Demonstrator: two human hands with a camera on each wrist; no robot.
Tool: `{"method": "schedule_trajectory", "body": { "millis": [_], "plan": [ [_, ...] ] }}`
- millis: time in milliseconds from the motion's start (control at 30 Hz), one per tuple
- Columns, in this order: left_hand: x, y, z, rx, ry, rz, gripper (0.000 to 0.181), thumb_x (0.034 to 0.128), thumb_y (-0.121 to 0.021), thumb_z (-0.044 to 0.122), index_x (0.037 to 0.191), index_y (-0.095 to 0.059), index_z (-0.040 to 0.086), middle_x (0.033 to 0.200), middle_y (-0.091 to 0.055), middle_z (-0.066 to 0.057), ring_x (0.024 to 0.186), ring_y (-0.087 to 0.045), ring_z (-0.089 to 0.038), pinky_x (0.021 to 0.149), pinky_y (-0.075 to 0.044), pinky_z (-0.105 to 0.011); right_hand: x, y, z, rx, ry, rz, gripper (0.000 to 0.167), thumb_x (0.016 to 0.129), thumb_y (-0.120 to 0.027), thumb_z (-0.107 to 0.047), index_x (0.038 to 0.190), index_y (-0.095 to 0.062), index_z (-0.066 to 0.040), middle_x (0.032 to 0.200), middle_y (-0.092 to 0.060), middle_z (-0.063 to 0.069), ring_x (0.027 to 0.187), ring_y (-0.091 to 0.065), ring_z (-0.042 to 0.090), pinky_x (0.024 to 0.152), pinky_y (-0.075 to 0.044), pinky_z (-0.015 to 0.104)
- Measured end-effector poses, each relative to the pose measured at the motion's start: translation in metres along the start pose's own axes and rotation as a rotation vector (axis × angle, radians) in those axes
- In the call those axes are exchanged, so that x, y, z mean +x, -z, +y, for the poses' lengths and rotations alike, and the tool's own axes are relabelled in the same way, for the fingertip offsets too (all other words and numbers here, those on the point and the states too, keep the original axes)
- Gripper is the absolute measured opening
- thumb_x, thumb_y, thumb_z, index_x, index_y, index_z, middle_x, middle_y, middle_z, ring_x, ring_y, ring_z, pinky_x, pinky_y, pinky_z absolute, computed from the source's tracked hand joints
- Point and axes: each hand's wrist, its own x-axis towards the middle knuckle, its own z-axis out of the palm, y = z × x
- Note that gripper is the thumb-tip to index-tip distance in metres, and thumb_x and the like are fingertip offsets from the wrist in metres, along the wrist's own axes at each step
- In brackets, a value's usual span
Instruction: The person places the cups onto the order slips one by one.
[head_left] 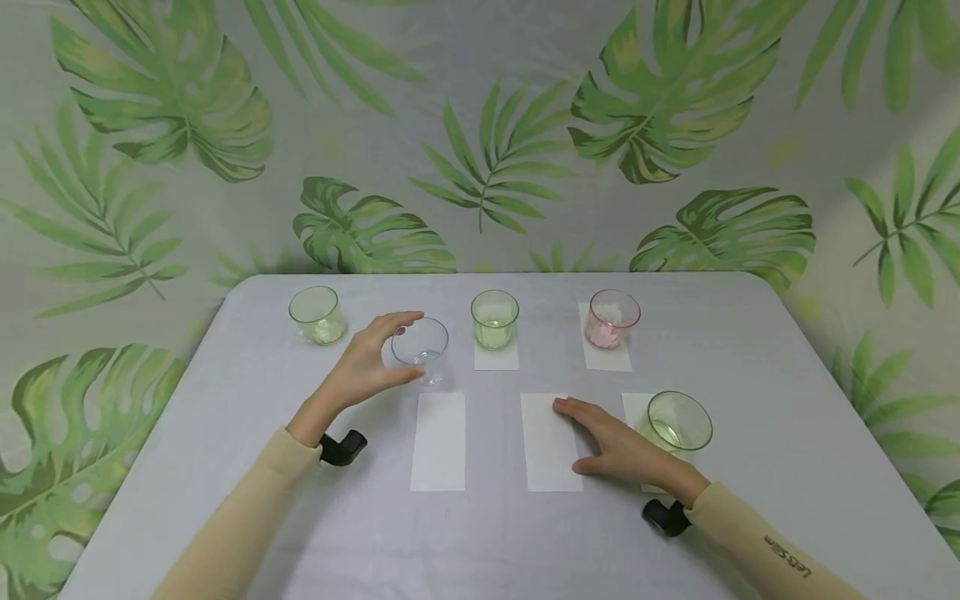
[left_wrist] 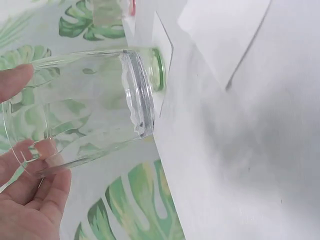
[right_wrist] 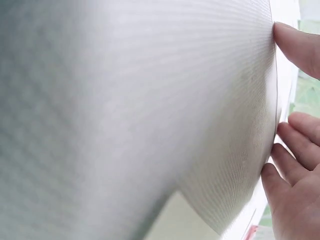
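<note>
Your left hand grips clear glass behind bare front-left card; right hand, holding nothing, at bare front-middle card. Three glasses on cards, seemingly done; clear glass, far-left green glass likely remain.

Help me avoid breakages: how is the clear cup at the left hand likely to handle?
The clear cup is probably stiff, its round wall looking undented between the thumb and fingers of the left hand. Its smooth, shiny surface may slip against bare skin. Being round-sided, it would likely roll if knocked over.
</note>
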Motion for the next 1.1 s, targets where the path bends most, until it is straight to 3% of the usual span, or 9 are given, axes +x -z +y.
{"method": "schedule_trajectory", "body": {
  "millis": [300,433,667,1100],
  "plan": [
    [0.001,-0.023,0.007,-0.05,-0.031,-0.053,0.073,0.075,-0.082,0.011,0.139,-0.047,0.006,0.138,-0.048,-0.012,0.115,-0.049,-0.038,0.092,-0.045,-0.051,0.001,-0.002,0.0,-0.013,-0.026,-0.002,0.083,0.078,-0.078,-0.013,0.146,-0.033,0.002,0.149,-0.033,0.019,0.137,-0.027,0.039,0.108,-0.026,0.055],
    [0.002,-0.032,0.012,-0.071,-0.055,-0.072,0.072,0.0756,-0.081,0.012,0.139,-0.047,0.006,0.138,-0.048,-0.01,0.117,-0.049,-0.034,0.094,-0.044,-0.05,0.001,-0.001,0.0,-0.009,-0.033,-0.005,0.083,0.078,-0.078,-0.014,0.146,-0.033,0.001,0.149,-0.033,0.018,0.137,-0.027,0.039,0.108,-0.025,0.056],
    [0.004,-0.045,0.019,-0.092,-0.091,-0.101,0.072,0.0756,-0.081,0.013,0.138,-0.048,0.006,0.139,-0.048,-0.01,0.116,-0.049,-0.037,0.095,-0.044,-0.047,0.001,-0.001,0.001,-0.018,-0.008,0.007,0.082,0.079,-0.079,-0.019,0.144,-0.035,0.002,0.148,-0.035,0.02,0.136,-0.028,0.04,0.107,-0.026,0.056],
    [0.011,-0.074,0.033,-0.123,-0.143,-0.158,0.072,0.0738,-0.083,0.014,0.137,-0.049,0.005,0.138,-0.049,-0.008,0.121,-0.048,-0.023,0.099,-0.043,-0.037,0.001,-0.002,0.002,-0.008,-0.018,0.012,0.081,0.078,-0.079,-0.018,0.144,-0.036,0.002,0.147,-0.036,0.019,0.136,-0.029,0.04,0.107,-0.027,0.057]
  ]
}}
